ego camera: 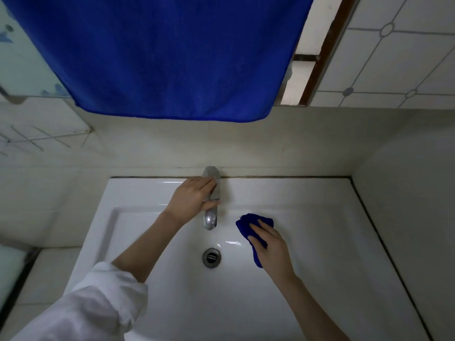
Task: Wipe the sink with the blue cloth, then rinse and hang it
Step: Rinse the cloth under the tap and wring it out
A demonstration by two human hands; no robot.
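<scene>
A white rectangular sink (307,286) fills the lower middle of the head view, with a round metal drain (211,257) in its basin. My right hand (270,249) presses a crumpled blue cloth (251,223) flat against the basin's back slope, right of the spout. My left hand (192,199) wraps around the chrome tap (210,219) at the sink's back edge, fingers over its handle. No water is visibly running.
A large blue towel (167,52) hangs above the sink against the wall. Tiled walls close in on the left and right. A brown frame (322,52) runs up the wall at upper right. A tiled ledge (49,274) lies left of the sink.
</scene>
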